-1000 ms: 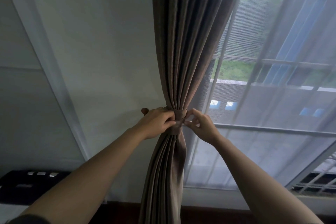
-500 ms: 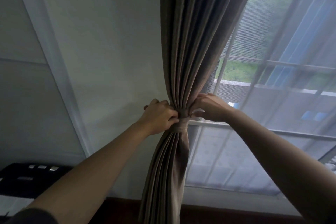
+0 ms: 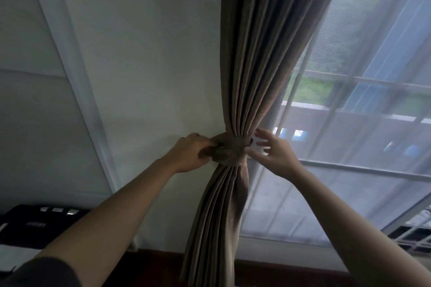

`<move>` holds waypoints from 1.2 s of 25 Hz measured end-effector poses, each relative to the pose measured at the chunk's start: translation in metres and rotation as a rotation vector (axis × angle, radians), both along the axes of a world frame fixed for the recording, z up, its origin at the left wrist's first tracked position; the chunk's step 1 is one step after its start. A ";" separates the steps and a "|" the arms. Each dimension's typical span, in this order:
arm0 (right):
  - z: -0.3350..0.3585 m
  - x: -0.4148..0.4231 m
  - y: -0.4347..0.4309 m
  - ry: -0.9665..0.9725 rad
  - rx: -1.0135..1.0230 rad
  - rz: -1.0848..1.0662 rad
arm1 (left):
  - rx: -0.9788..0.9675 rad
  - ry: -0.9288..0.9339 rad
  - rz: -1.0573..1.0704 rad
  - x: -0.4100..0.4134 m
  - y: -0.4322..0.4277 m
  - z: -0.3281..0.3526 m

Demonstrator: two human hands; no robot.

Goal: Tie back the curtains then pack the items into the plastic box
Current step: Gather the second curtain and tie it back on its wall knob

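Brown curtain is gathered beside the wall and cinched by a matching tie band. Left hand grips the band's end, likely to hold tension. Right hand grasps nothing, fingers spread at the band's right edge, probably steadying it. Plastic box not in view

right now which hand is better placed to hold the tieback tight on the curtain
Left, likely. The left hand grips the tieback where it wraps the curtain, curled onto the fabric. The right hand is open beside it, fingers spread, gripping nothing.
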State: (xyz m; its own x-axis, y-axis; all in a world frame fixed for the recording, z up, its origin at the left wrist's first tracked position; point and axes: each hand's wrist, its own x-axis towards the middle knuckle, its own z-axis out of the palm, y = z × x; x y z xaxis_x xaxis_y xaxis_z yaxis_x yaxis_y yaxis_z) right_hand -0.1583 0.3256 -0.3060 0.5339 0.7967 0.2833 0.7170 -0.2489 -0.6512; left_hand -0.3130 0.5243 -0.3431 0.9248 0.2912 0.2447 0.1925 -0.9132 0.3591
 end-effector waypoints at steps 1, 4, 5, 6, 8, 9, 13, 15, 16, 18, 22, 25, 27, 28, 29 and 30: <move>-0.001 -0.006 0.005 0.015 -0.090 0.017 | 0.065 0.064 -0.005 0.002 -0.003 -0.004; 0.000 -0.015 0.030 -0.031 -0.167 -0.122 | 0.087 0.041 0.013 0.013 -0.012 0.004; -0.001 -0.017 0.038 -0.014 -0.153 -0.174 | 0.065 0.036 0.003 0.014 -0.014 0.008; -0.004 -0.019 0.044 0.002 -0.134 -0.203 | 0.033 0.045 -0.013 0.012 -0.014 0.009; -0.008 -0.020 0.050 0.019 -0.112 -0.225 | -0.010 0.087 -0.025 0.008 -0.008 0.010; -0.010 -0.020 0.050 0.029 -0.109 -0.229 | 0.004 0.106 -0.022 0.005 -0.005 0.010; -0.015 -0.015 0.052 0.071 -0.064 -0.236 | 0.035 0.084 -0.042 -0.002 -0.003 0.008; -0.018 -0.012 0.052 0.105 -0.061 -0.219 | 0.078 0.056 -0.033 -0.003 -0.002 0.006; -0.019 -0.012 0.051 0.122 -0.057 -0.211 | 0.091 0.043 -0.035 -0.003 -0.002 0.004; -0.020 -0.009 0.047 0.130 -0.030 -0.179 | 0.076 0.030 -0.070 -0.004 0.000 0.004; -0.030 -0.003 0.025 0.213 -0.064 -0.071 | 0.094 0.079 -0.045 -0.006 0.014 -0.007; -0.049 -0.004 0.014 0.299 -0.123 -0.108 | 0.069 0.001 0.008 -0.005 0.020 -0.016; -0.055 -0.010 0.014 0.273 -0.109 -0.123 | 0.056 -0.016 -0.035 -0.003 0.013 -0.012; -0.056 -0.015 0.017 0.248 -0.078 -0.137 | 0.067 0.001 -0.051 -0.001 0.010 -0.009; -0.055 -0.019 0.022 0.218 -0.030 -0.161 | 0.082 0.018 -0.051 0.000 0.009 -0.007; -0.052 -0.023 0.026 0.187 0.014 -0.192 | 0.102 0.039 -0.036 0.001 0.009 -0.004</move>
State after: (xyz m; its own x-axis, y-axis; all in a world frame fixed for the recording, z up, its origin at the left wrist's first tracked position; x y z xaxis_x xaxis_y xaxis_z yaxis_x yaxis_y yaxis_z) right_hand -0.1810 0.3517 -0.3585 0.7188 0.6727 0.1755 0.5244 -0.3590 -0.7721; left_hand -0.3116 0.5331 -0.3474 0.9435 0.2333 0.2353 0.1711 -0.9512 0.2569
